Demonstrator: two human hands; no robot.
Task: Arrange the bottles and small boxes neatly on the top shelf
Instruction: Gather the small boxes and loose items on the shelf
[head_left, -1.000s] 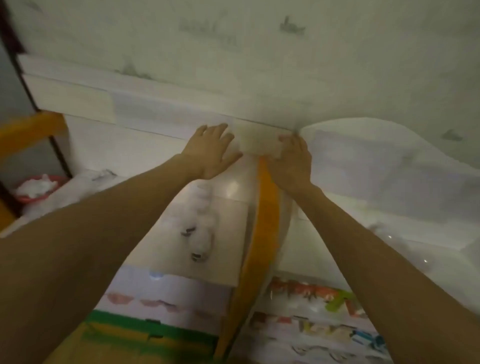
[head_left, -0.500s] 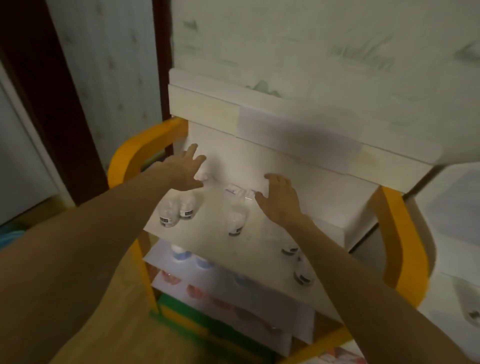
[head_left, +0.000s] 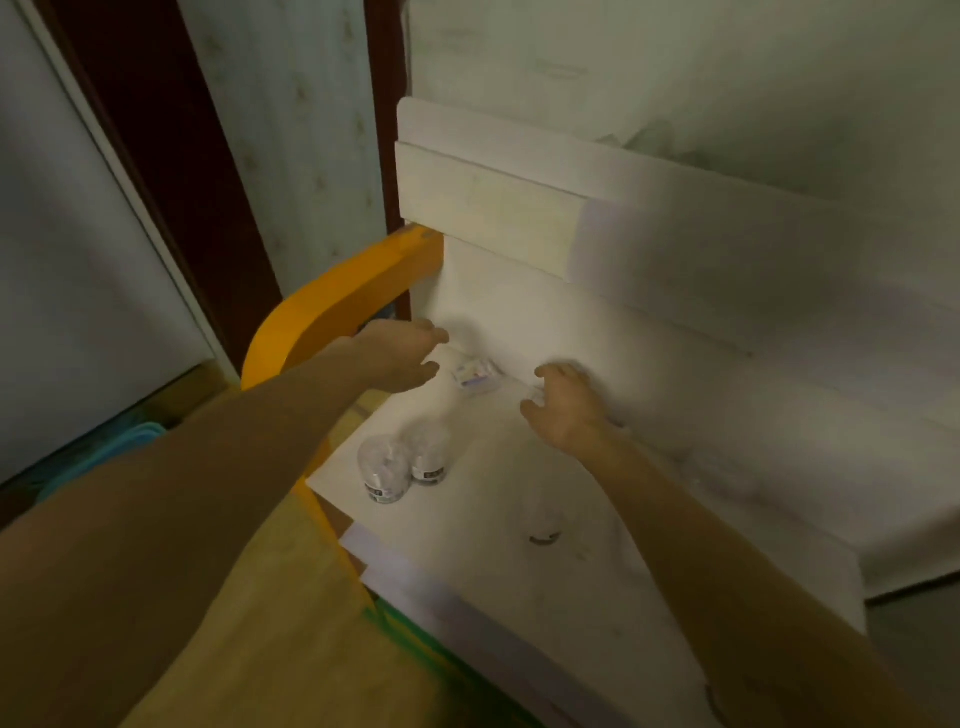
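Note:
On the white top shelf two small clear bottles stand side by side near the left front corner. A small white box lies at the back by the rear panel. My left hand hovers just left of that box, fingers loosely curved and holding nothing. My right hand hovers to the right of the box, fingers spread, and something small and pale at its fingertips is too blurred to identify. Another bottle shows as a faint blur further front.
An orange curved frame borders the shelf on the left. A white back panel rises behind the shelf against the wall. Lower white shelves stick out below. A dark door frame stands to the left.
The view swung from the wall and a right-hand area down and left onto the shelf. Both hands came down from the back panel to either side of the small box.

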